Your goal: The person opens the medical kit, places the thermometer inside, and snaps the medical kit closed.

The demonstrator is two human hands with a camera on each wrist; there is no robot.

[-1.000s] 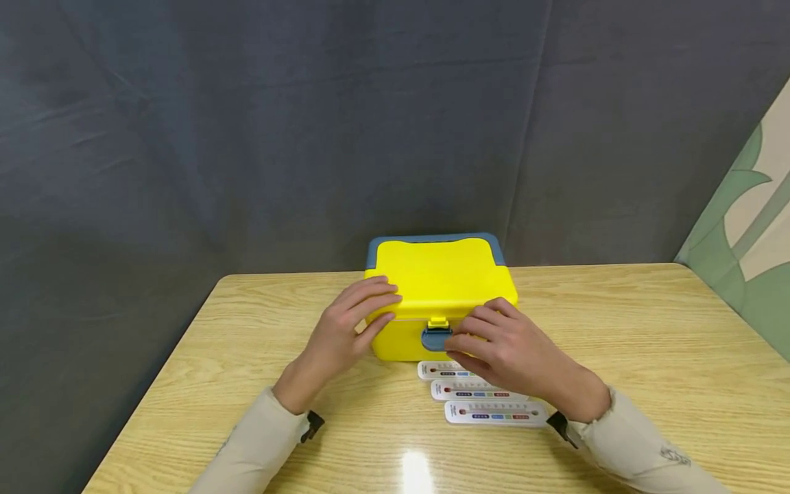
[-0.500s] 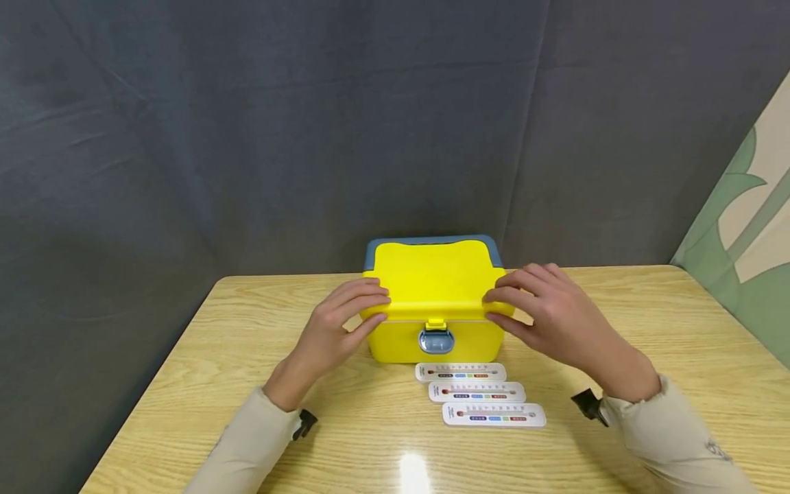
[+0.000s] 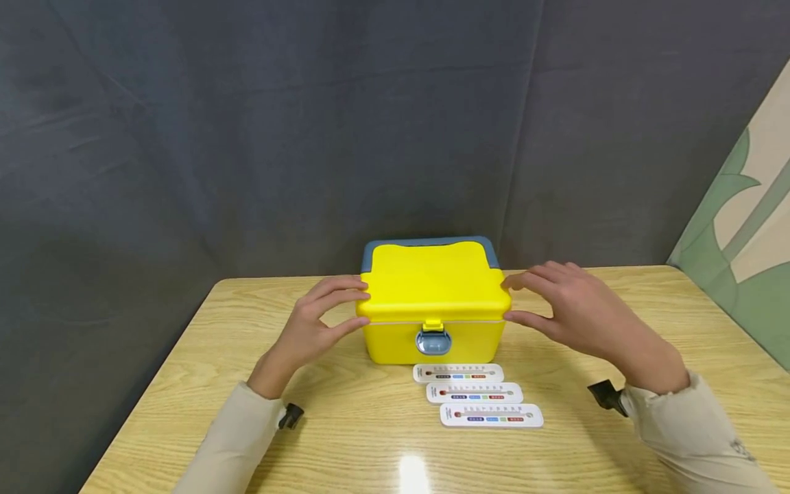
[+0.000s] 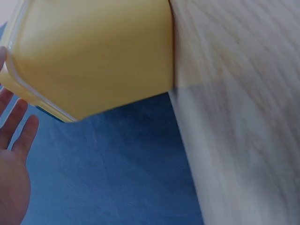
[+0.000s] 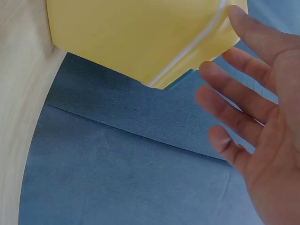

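Observation:
A yellow box with a blue-grey handle along its back top edge stands on the table, lid down. Its blue-grey front latch hangs below a small yellow catch. My left hand is at the lid's left end, fingers extended and thumb apart, fingertips right at the edge. Mirroring it, my right hand has its thumb and index fingertips at the lid's right end; in the right wrist view the other fingers are loosely spread beside the box. Three white thermometers lie staggered in front.
The wooden table ends just behind the box, where a dark blue-grey cloth hangs. On the right is a panel with a green leaf pattern. Each sleeve carries a black strap end at the wrist.
My right hand has left the latch and moved up to the lid's right end. Both hands have since drawn outward from the lid's front corners to its ends.

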